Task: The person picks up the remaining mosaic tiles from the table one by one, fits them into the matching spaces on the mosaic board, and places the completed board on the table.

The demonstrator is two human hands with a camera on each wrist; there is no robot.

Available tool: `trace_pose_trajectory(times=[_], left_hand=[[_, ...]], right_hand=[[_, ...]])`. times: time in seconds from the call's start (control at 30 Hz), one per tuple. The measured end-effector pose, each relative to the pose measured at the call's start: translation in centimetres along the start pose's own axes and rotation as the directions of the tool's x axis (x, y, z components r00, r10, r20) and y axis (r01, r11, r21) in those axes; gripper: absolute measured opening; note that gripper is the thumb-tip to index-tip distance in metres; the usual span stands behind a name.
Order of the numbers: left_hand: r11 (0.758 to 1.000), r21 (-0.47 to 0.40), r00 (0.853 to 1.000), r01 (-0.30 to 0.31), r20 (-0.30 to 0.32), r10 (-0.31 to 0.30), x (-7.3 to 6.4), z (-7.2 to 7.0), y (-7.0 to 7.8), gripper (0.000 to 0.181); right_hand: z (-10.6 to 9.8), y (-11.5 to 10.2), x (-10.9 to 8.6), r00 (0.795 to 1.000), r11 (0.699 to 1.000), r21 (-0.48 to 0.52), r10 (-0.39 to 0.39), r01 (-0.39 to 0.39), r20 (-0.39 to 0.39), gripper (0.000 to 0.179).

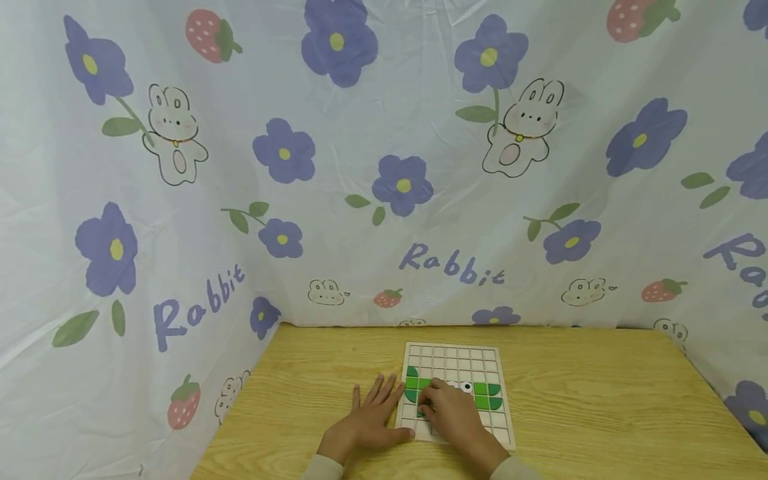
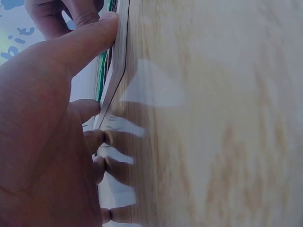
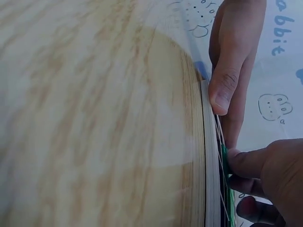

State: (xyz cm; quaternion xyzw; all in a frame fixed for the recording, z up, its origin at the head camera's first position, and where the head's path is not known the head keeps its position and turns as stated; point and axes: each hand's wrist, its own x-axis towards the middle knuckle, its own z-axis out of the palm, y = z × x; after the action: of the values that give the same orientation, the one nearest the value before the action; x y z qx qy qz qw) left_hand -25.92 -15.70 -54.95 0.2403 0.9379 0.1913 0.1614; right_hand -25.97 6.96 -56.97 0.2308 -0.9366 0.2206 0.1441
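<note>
A pale wooden grid board (image 1: 456,355) lies on the table, with green square and rounded tiles (image 1: 482,401) and a white eye tile (image 1: 467,387) in its cells. My left hand (image 1: 372,421) spreads its straight fingers at the board's left side. In the left wrist view its thumb (image 2: 97,37) rests on the board's edge. Over the board's middle, my right hand (image 1: 456,412) has bent fingers, pinching a green tile (image 1: 423,413) low on the board. The right wrist view shows thumb and fingers at this green piece (image 3: 224,158); the hand hides several cells.
The wood-grain table (image 1: 600,393) extends to both sides of the board. Behind and to the left hangs a white curtain (image 1: 354,267) printed with purple flowers, strawberries and rabbits, meeting the table's back edge.
</note>
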Motion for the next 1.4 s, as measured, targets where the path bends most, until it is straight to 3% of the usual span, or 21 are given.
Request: trace_pose_trajectory(times=[0.23,0.47,0.9,1.2,1.4], left_hand=[[1.000,-0.009,1.000,0.000,0.004,0.000,-0.1,-0.2,0.1,0.095],[1.000,-0.006,1.000,0.007,0.005,-0.007,-0.1,-0.2,0.2,0.095],[1.000,0.001,1.000,-0.001,-0.004,0.001,-0.1,-0.1,0.2,0.095],[1.000,-0.008,1.000,0.008,0.000,-0.008,-0.3,-0.1,0.2,0.095],[1.000,-0.014,1.000,0.006,-0.006,-0.006,-0.2,-0.1,0.2,0.096]], right_hand=[[-0.3,0.1,-0.1,0.997,0.997,-0.043,-0.069,0.070,0.028,0.003],[-0.9,0.1,-0.4,0.993,0.996,-0.017,-0.081,0.082,0.085,0.008],[-0.9,0.1,-0.7,0.994,0.995,-0.028,-0.090,0.092,0.065,0.010],[-1.9,0.3,-1.2,1.000,1.000,0.006,-0.028,0.028,0.000,0.005],[-3.2,1.7,-1.8,0.998,0.999,0.016,0.038,-0.038,-0.059,0.010]])
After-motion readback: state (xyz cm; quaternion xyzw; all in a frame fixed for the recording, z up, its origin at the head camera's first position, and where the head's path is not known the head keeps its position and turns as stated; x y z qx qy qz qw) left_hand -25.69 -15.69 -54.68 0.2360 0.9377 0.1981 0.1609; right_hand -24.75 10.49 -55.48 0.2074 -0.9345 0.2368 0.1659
